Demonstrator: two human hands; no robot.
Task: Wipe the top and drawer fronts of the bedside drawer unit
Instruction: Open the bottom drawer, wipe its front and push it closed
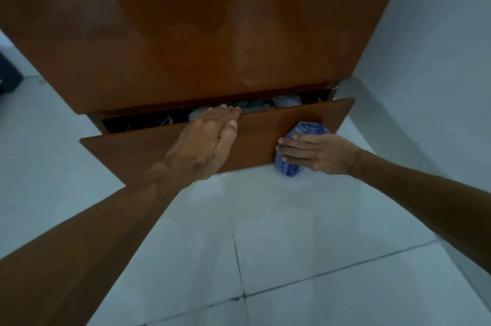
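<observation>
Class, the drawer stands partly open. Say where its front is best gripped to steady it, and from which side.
Grip the drawer front by its top edge, coming from above: no handle shows on the face, and the gap behind leaves room to hook over, where the left hand rests.

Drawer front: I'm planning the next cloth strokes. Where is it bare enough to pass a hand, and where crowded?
Bare: the drawer front from its left end to the left hand, and a narrow strip between that hand and the cloth under the right hand. Crowded: the contents packed inside behind the front's top edge.
</observation>
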